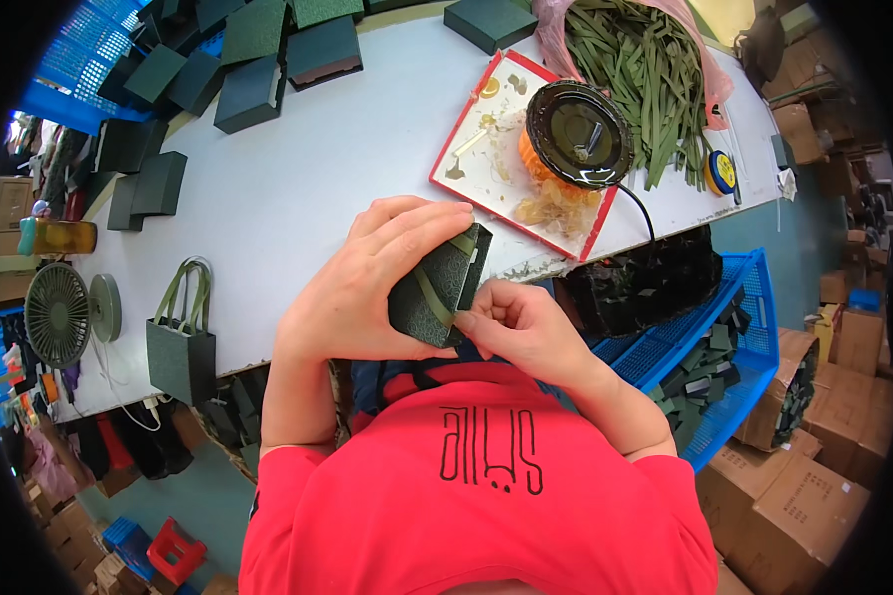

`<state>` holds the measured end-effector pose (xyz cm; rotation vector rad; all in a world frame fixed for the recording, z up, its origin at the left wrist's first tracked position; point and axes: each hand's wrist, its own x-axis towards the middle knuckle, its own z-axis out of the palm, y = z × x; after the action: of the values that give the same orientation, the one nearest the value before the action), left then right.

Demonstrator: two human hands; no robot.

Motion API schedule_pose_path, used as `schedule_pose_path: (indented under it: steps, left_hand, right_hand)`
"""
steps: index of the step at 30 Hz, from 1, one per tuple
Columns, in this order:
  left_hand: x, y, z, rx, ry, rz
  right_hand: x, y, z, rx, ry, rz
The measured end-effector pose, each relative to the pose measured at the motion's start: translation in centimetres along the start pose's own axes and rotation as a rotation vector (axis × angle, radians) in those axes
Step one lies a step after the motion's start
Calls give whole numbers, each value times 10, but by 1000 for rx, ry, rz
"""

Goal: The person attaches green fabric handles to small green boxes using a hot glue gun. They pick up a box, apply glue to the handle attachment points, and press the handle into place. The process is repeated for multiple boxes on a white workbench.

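A small dark green patterned box (407, 309) is held tilted above the table's near edge. My left hand (367, 268) is wrapped round it, fingers over the far side and thumb along the near side. A flat olive-green ribbon (431, 295) crosses the box's face. At the box's right edge, my right hand (531, 327) is closed in a pinch by the ribbon's end. Its fingertips are partly hidden, but the ribbon appears to run into them. A finished-looking dark green gift bag (181, 357) with ribbon handles stands at the left.
Beyond my right hand, a black-rimmed glue pot (579, 134) sits on a red-edged board (446, 164) with dried drips. A pink bag (558, 40) holds many green ribbons (655, 89). Dark boxes (248, 94) lie far left, near a fan (58, 314). A blue crate (759, 342) stands lower right.
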<state>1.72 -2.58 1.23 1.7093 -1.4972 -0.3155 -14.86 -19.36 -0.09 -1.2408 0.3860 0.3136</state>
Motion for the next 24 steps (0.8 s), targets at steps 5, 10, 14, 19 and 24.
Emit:
schedule_pose_path:
  steps: [5, 10, 14, 19, 24]
  left_hand:
    - [1, 4, 1, 47, -42, 3]
    - [1, 7, 5, 105, -45, 18]
    - [-2, 3, 9, 82, -2, -14]
    - [-6, 1, 6, 78, 55, -68]
    - [-6, -1, 3, 110, 155, -68]
  right_hand:
    - [4, 2, 0, -179, 20, 12]
    - [6, 3, -1, -256, 15, 32]
    - [7, -7, -5, -207, -38, 123]
    - [4, 4, -12, -225, 147, -254]
    - [-28, 14, -21, -306, 150, -441]
